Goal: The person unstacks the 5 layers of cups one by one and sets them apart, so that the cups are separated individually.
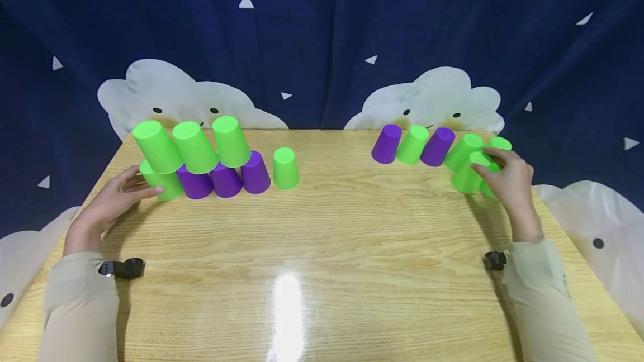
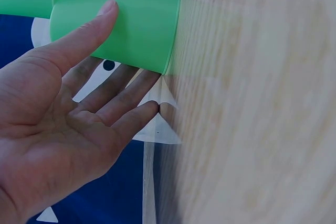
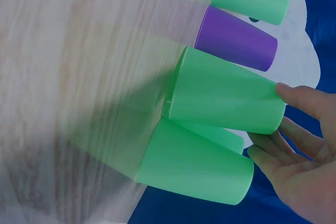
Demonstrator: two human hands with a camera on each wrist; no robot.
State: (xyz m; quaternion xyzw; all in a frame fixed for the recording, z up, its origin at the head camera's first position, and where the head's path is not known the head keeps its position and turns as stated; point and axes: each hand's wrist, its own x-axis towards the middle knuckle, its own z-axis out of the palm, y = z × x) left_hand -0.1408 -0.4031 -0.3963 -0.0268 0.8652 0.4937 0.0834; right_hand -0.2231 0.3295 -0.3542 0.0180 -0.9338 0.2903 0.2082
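At the left, upside-down cups stand in two tiers. My left hand (image 1: 113, 197) is at the green cup (image 1: 171, 186) at the lower left end. Its thumb (image 2: 97, 24) lies across the near side, with the fairly straight fingers reaching toward the far side. Contact is unclear. Three purple cups (image 1: 255, 173) continue that row, and three green cups (image 1: 195, 147) sit on top. At the right, my right hand (image 1: 510, 180) pinches a green cup (image 3: 226, 93) near its closed end, thumb on one side and fingers on the other. Another green cup (image 3: 197, 163) is beside it, with one partly hidden behind.
A lone green cup (image 1: 285, 169) stands right of the left stack. Along the back right are a purple cup (image 1: 387, 145), a green cup (image 1: 412, 146), another purple cup (image 1: 437, 147) and further green cups (image 1: 459, 154). A blue curtain (image 1: 312, 32) hangs behind the wooden table (image 1: 322, 228).
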